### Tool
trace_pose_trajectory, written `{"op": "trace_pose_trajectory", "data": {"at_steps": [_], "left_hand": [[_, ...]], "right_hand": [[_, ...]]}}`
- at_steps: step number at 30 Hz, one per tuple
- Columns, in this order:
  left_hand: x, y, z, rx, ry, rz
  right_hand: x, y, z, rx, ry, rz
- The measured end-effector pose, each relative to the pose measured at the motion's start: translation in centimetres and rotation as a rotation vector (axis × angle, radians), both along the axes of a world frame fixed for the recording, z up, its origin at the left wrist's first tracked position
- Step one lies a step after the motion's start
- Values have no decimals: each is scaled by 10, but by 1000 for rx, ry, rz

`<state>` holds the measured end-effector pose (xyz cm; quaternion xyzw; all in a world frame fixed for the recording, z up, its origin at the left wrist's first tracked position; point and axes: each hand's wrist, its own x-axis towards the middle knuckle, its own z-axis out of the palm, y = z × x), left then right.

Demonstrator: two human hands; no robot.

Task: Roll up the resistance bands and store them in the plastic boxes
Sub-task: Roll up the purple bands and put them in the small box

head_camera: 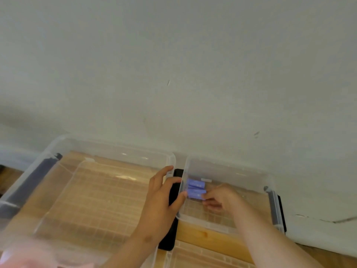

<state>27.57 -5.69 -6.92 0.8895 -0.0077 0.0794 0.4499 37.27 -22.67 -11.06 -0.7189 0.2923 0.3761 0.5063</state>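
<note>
A: Where are the rolled purple resistance bands [196,189]?
B: In the small plastic box [231,169], just left of the right hand [222,198], whose fingers [205,196] pinch the nearer roll. The left hand [161,198] grips the box's wall.

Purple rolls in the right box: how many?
2, both against the left wall of the right box: far roll and, just in front, near roll, pinched by the right hand. The picture is blurry, and the hand may hide more.
</note>
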Motion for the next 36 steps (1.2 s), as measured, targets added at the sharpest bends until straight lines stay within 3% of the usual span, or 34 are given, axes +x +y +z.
{"op": "trace_pose_trajectory", "data": {"at_steps": [14, 25, 36], "left_hand": [[-2, -1, 1, -14, 11, -2], [-1, -1, 0, -25, 17, 8], [-1, -1, 2, -23, 25, 4]], "right_hand": [[2, -3, -7, 68, 41, -68], [7, 1, -12, -188, -173, 33], [8, -2, -8, -161, -92, 99]]}}
